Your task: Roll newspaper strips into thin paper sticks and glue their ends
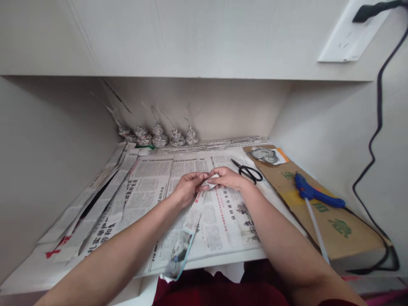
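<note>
Both my hands meet over the newspaper sheets [149, 174] spread on the work surface. Between them is a long newspaper strip [192, 219], its upper end folded or rolled into a whitish bit at the fingers and its lower end hanging toward the front edge. My left hand [189, 186] pinches the strip's upper part. Fingers of my right hand [228, 178] are closed on the pale end of the same strip. Black-handled scissors [248, 171] lie just right of my right hand. The exact fold is partly hidden by my fingers.
Cut newspaper strips [98, 195] are stacked at the left. Several woven paper gourd shapes [159, 138] and thin rolled paper sticks [216, 144] line the back. A blue glue gun [315, 193] with cord rests on cardboard [306, 221] at the right. An overhead panel [191, 42] juts above.
</note>
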`<state>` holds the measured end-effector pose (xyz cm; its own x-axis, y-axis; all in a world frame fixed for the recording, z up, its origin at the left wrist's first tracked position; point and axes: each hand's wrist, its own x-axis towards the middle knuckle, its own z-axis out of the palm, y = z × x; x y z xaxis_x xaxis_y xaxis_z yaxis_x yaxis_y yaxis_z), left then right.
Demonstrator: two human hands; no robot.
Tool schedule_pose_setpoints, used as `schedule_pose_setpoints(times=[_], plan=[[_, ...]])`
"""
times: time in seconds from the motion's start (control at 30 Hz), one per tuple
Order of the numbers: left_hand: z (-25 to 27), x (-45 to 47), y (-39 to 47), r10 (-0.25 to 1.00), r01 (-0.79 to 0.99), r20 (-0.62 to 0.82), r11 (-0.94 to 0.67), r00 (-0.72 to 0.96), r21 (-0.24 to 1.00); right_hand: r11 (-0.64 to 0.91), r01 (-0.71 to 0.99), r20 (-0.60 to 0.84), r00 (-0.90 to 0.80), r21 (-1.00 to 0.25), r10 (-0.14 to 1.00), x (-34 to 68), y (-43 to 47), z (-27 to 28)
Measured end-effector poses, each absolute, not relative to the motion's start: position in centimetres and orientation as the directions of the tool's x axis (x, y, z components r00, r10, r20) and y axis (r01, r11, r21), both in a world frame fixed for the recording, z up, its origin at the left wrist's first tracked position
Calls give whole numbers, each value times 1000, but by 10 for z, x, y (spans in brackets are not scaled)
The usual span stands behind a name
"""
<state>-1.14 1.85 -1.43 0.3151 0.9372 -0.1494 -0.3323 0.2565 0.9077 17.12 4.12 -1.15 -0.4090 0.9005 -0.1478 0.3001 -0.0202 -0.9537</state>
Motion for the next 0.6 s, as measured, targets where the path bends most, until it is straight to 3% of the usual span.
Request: schedule_pose_setpoints(times=[0.17, 0.43, 0.6], plan=[[-20, -21, 20, 898, -387, -145, 319, 415, 865, -49, 201, -130, -410, -978, 903, 172, 41, -10], [-21, -22, 21, 905, -362, -175, 323, 387, 874, -40, 59, -59, -362, -997, 930, 169, 44, -14], [-23, -22, 21, 894, -331, -153, 309, 422, 892, -30, 58, -47, -317, -998, 947, 166, 44, -14]])
